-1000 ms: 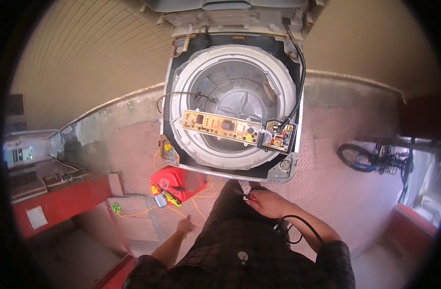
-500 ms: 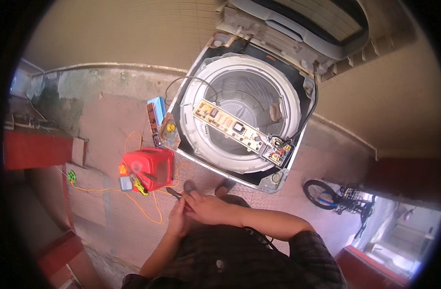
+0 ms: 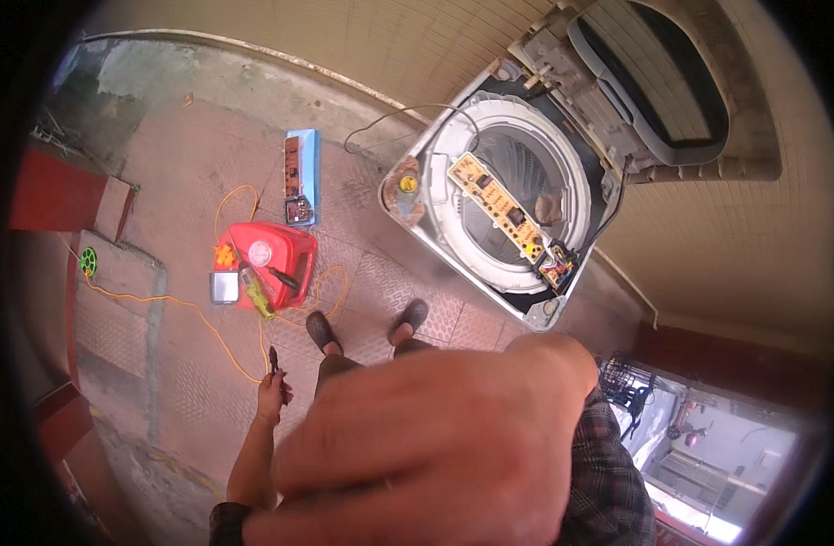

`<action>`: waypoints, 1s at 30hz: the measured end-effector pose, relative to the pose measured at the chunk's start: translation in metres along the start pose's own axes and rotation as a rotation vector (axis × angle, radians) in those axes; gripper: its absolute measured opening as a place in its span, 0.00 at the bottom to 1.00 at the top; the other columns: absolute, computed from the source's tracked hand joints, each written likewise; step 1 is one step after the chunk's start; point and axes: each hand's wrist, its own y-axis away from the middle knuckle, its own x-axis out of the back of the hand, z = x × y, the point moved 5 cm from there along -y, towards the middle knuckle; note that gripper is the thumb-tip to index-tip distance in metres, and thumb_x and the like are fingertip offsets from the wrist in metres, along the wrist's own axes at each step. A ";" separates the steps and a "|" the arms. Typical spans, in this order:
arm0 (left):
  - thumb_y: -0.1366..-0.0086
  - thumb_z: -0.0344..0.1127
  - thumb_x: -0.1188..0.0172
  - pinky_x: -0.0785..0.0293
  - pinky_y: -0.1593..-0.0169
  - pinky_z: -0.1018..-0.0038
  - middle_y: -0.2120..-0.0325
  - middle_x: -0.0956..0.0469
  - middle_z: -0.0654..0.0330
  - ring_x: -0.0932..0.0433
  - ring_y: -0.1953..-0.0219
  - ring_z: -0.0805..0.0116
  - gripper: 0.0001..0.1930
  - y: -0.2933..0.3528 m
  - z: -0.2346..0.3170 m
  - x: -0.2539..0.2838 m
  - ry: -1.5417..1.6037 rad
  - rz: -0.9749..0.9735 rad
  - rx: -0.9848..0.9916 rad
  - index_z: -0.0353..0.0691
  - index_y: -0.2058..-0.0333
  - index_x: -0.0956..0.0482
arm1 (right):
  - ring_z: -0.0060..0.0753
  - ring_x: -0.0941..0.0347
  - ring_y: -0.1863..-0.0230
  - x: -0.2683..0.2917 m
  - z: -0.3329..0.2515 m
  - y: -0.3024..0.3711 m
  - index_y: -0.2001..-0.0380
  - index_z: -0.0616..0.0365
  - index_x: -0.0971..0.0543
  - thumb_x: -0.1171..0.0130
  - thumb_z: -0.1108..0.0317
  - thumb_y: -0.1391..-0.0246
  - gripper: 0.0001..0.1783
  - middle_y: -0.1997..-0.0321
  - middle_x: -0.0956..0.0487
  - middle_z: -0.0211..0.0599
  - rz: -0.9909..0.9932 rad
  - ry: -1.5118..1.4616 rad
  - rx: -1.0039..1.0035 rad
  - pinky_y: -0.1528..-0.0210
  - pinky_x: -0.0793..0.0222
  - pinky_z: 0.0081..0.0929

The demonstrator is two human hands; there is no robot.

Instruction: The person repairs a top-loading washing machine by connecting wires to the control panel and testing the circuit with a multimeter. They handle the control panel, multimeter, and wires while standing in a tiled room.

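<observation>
the dark tool sticks out toward twelve o'clock from the left hand, fingers wrapped round its lower part, which they hide. around lies a pinkish tiled floor; from that hand, a red box is at twelve, an opened washing machine between one and two. the right hand, near four, is blurred, its lower edge cut off; whether it grasps anything, i cannot tell.

Right hand blurred, plaid shirt mostly hidden behind it
</observation>
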 end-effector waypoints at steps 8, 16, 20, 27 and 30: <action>0.30 0.62 0.52 0.36 0.82 0.68 0.81 0.30 0.60 0.32 0.85 0.68 0.27 -0.076 -0.114 0.131 -0.223 0.059 0.274 0.39 0.58 0.28 | 0.39 0.28 0.66 -0.052 -0.021 -0.006 0.63 0.60 0.23 0.46 0.63 0.40 0.10 0.69 0.25 0.39 0.745 -0.186 -0.413 0.64 0.28 0.34; 0.32 0.46 0.38 0.29 0.77 0.67 0.69 0.20 0.52 0.22 0.75 0.66 0.21 -0.073 -0.026 0.103 -0.330 -0.034 0.056 0.30 0.53 0.21 | 0.48 0.22 0.55 -0.033 0.162 0.238 0.48 0.60 0.22 0.48 0.68 0.32 0.14 0.56 0.22 0.48 -0.133 0.453 -1.201 0.46 0.28 0.39; 0.37 0.41 0.36 0.25 0.68 0.70 0.61 0.15 0.54 0.23 0.71 0.70 0.24 -0.116 -0.019 0.115 -0.330 0.097 -0.086 0.32 0.46 0.21 | 0.57 0.23 0.49 -0.029 0.178 0.428 0.53 0.58 0.16 0.42 0.52 0.38 0.22 0.53 0.18 0.53 -0.966 0.576 -1.580 0.45 0.26 0.46; 0.32 0.53 0.37 0.27 0.76 0.78 0.67 0.22 0.60 0.24 0.79 0.73 0.29 -0.139 0.037 0.069 -0.164 0.306 -0.100 0.37 0.43 0.28 | 0.57 0.23 0.45 0.031 0.103 0.585 0.50 0.60 0.20 0.51 0.55 0.33 0.21 0.50 0.18 0.57 -0.733 0.668 -2.051 0.42 0.28 0.45; 0.30 0.53 0.41 0.22 0.66 0.60 0.63 0.19 0.46 0.19 0.72 0.49 0.29 -0.170 0.030 0.102 -0.515 0.486 -0.310 0.36 0.41 0.32 | 0.57 0.22 0.46 0.023 0.113 0.579 0.50 0.60 0.20 0.52 0.56 0.32 0.21 0.50 0.18 0.55 -0.510 0.471 -2.023 0.43 0.28 0.44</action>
